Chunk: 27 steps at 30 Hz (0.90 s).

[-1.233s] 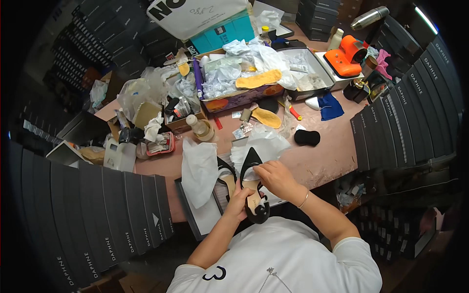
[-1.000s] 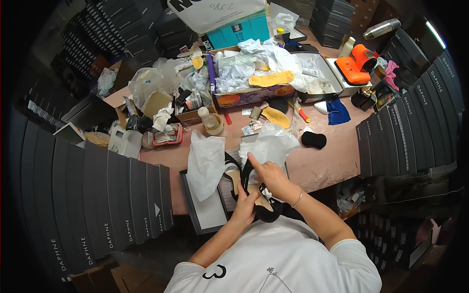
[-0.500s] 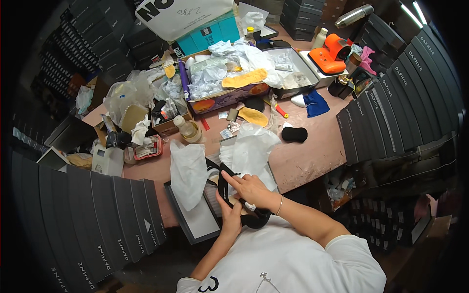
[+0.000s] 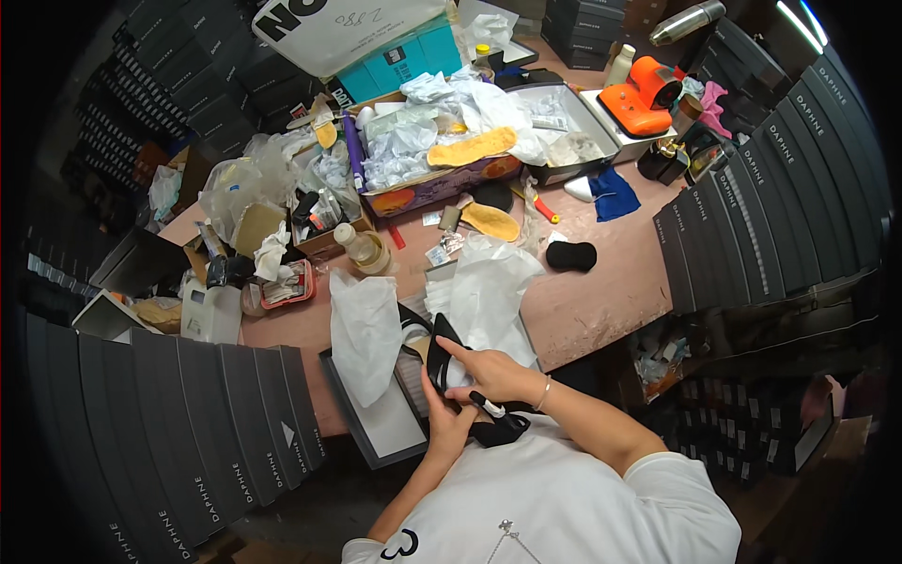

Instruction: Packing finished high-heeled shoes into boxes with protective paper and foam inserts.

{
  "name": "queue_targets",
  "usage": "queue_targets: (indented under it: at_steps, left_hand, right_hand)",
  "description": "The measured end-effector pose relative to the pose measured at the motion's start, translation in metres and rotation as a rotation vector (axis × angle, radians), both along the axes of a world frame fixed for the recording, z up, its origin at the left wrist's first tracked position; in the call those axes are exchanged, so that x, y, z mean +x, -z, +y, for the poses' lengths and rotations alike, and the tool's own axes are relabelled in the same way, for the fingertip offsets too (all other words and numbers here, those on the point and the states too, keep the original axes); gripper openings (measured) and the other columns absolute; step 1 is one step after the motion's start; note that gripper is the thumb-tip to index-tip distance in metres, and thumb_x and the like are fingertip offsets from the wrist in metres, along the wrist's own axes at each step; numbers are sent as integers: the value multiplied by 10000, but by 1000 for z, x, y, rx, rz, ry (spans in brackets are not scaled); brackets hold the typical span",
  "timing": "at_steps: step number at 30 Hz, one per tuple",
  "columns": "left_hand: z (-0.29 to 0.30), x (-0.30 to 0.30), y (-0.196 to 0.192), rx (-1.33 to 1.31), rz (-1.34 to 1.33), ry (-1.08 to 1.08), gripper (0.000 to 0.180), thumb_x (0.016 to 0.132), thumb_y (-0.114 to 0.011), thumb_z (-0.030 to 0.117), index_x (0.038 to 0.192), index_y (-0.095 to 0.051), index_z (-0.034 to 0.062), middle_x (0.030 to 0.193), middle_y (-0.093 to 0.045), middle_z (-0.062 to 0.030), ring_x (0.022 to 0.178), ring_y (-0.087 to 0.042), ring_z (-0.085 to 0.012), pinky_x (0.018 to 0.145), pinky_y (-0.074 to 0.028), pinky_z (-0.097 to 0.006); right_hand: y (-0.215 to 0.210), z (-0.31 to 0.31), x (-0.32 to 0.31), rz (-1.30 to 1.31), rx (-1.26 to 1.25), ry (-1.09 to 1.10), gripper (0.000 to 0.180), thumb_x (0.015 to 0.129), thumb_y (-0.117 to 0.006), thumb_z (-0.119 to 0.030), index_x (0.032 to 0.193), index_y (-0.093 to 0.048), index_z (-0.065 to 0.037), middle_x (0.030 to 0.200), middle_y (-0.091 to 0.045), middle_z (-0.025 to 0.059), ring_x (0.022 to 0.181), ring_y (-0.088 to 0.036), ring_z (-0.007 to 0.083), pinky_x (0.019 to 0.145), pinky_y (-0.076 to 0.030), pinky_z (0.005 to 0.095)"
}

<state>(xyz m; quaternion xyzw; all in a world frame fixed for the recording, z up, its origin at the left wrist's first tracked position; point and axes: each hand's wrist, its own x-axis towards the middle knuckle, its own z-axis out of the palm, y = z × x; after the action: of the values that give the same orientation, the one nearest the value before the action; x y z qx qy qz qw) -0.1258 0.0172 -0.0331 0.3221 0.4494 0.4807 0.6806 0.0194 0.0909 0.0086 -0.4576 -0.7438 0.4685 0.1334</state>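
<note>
Close to my body, a black shoe is held in both hands, its pointed toe directed away from me and its heel end near my shirt. From the near left side my left hand grips it, thumb and fingers around its edge. My right hand closes over the other side, forefinger stretched along the toe part. Below them lies an open dark grey shoe box with a pale inside. Another black shoe lies partly hidden in it, between sheets of white tissue paper.
Stacked dark shoe boxes rise on the left, and more boxes on the right. A purple carton of crumpled paper, a glass bottle, a black sponge-like pad and an orange device stand on the pink table.
The shoe has turned slightly in my hands, its toe now showing more. My right hand has shifted a little, its thumb now down against the shoe's opening. The view has moved slightly.
</note>
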Motion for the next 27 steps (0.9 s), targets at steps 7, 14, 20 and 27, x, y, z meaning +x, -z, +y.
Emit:
queue_targets:
  at_steps: [7,14,20,27]
  left_hand:
    - [29,-31,10,-389,-224,-107,471,758,-516,-58,1202,-413,58,955,-556,-84,811,-600,-188,717,-522,-330]
    - [38,-35,-6,-460,-310,-241,431,813,-499,78,1238,-459,20,1062,-601,-114,958,-599,-241,841,-523,-401]
    - [40,-21,-1,-453,-372,-177,355,939,-541,327,1210,-444,119,1033,-548,-57,968,-566,-208,817,-491,-395]
    - [30,-18,3,-434,-302,-160,579,933,-367,623,1126,-520,99,867,-560,-58,777,-558,-181,710,-486,-322]
  right_hand:
    - [31,23,44,26,638,362,663,781,-624,-133,1395,-375,-109,1042,-626,213,714,-647,363,647,-514,435]
    - [159,45,9,-601,622,-9,536,784,-634,-182,1290,-479,-95,1176,-578,185,707,-656,333,645,-531,422]
    - [39,40,-16,-195,679,-228,137,758,-623,-182,805,-570,-65,757,-601,69,652,-646,255,561,-505,387]
    - [56,17,-14,-137,790,-118,147,705,-676,-194,740,-574,-94,667,-575,47,591,-612,229,546,-477,338]
